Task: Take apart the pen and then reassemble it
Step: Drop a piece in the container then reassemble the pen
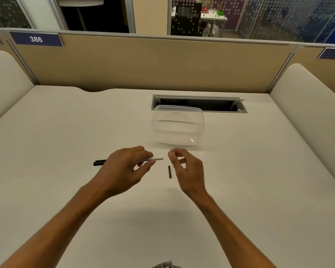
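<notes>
Office cubicle setup, pale bench with tan divider panels behind and a tag reading 386 up on the left; another tag on the right is cut off by the frame edge so I only get part of the number. From where I'm watching, the left hand has its grip closed on the pen, held roughly level just above the bench. Its white end pokes out to the right of the fingers and the black cap end sticks out to the left, but the middle is hidden under the hand. The right hand sits just beside that white tip, thumb and forefinger pinched narrow. Honestly can't tell if there's anything tiny between them, it's blurry there. One small black pen piece lies on the bench between the two hands, touching neither. Further back there's a clear plastic container, hard to read since it's see-through, sitting in front of a dark cable slot.
</notes>
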